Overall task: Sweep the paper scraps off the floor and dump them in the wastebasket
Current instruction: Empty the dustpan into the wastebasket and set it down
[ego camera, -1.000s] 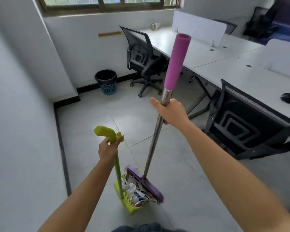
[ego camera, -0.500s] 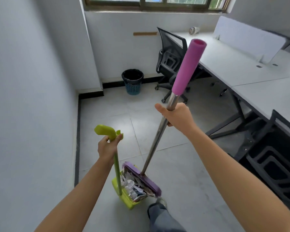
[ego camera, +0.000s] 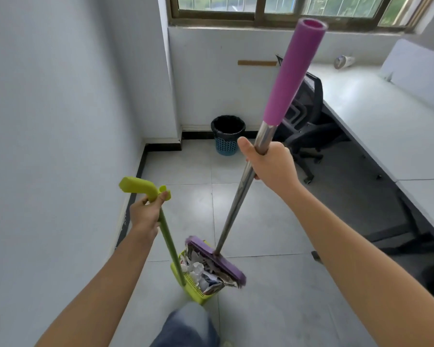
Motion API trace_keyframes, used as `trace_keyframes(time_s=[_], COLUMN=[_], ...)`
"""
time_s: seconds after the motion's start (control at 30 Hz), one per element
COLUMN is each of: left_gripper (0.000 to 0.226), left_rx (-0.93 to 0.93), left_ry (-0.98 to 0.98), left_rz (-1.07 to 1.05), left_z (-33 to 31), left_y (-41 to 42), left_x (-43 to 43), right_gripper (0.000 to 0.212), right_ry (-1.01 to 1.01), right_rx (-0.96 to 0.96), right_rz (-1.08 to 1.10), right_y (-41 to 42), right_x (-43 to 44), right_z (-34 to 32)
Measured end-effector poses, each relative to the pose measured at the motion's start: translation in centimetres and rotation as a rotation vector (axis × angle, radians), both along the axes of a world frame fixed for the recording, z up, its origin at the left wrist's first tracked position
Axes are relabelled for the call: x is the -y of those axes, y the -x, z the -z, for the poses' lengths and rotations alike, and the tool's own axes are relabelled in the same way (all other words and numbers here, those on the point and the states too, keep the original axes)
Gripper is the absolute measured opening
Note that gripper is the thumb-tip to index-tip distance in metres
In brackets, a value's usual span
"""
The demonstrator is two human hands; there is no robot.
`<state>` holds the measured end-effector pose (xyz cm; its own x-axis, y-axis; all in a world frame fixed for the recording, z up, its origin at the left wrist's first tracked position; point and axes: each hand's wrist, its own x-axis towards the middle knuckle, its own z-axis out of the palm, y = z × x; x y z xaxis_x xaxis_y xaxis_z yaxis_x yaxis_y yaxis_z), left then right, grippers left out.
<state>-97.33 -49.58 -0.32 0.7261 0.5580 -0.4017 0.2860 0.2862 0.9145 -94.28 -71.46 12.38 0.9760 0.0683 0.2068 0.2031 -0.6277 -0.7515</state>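
My left hand (ego camera: 145, 216) grips the long handle of a lime green dustpan (ego camera: 194, 290) near its bent top. The pan hangs low in front of me, filled with crumpled paper scraps (ego camera: 201, 272). My right hand (ego camera: 271, 162) is closed around the metal shaft of a broom (ego camera: 232, 219) just below its purple foam grip. The broom's purple head (ego camera: 214, 256) presses against the scraps at the pan's mouth. A blue wastebasket (ego camera: 227, 135) lined with a black bag stands ahead against the far wall under the window.
A white wall (ego camera: 55, 121) runs close on my left. A black office chair (ego camera: 308, 113) stands right of the wastebasket, beside long white desks (ego camera: 386, 126) along the right. My knee in jeans (ego camera: 188, 326) shows at the bottom. Grey floor tiles (ego camera: 186, 169) lie between me and the basket.
The view has swung left and moved forward, so the wastebasket now sits nearer and more central. Both hands keep the same grips, with broom head still against the loaded dustpan.
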Motion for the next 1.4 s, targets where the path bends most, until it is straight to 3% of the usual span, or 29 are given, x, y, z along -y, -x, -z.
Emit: trace_keyframes(time_s=[0.33, 0.53, 0.63, 0.77, 1.0, 1.1, 1.23, 1.33, 1.4], left_gripper=[0.022, 0.012, 0.024, 0.012, 0.018, 0.017, 0.009, 0.009, 0.024], left_rx=[0.057, 0.070, 0.081, 0.098, 0.126, 0.153, 0.184, 0.185, 0.204], left_ry=[0.098, 0.113, 0.108, 0.106, 0.077, 0.065, 0.046, 0.011, 0.011], left_rz=[-0.043, 0.035, 0.060, 0.111, 0.083, 0.068, 0.041, 0.007, 0.010], left_z=[0.5, -0.4, -1.6, -2.9, -5.2, -6.8, -9.0, -11.2, -12.1], left_y=[-16.0, -28.0, -34.0, -41.5, -55.4, -60.7, -66.5, -70.0, -72.8], left_x=[0.1, -1.1, -1.3, -1.4, -0.3, 0.7, 1.4, 1.3, 0.8], right_gripper=[0.068, 0.069, 0.072, 0.074, 0.068, 0.042, 0.034, 0.033, 0.036], right_ry=[0.052, 0.100, 0.093, 0.057, 0.007, -0.282, -0.742, -0.804, -0.792], right_rx=[0.048, 0.071, 0.092, 0.118, 0.145, 0.038, -0.065, -0.037, -0.010], right_rz=[-0.045, -0.018, 0.023, 0.045, -0.090, -0.220, -0.338, -0.337, -0.356], right_y=[-16.4, -27.9, -33.6, -41.5, -55.8, -62.0, -69.1, -72.9, -75.5], right_x=[-1.2, -2.7, -2.5, -1.7, 0.4, 1.0, 1.5, 1.3, 1.2], right_z=[-1.3, -2.3, -3.5, -4.9, -7.1, -7.7, -9.4, -11.7, -12.7])
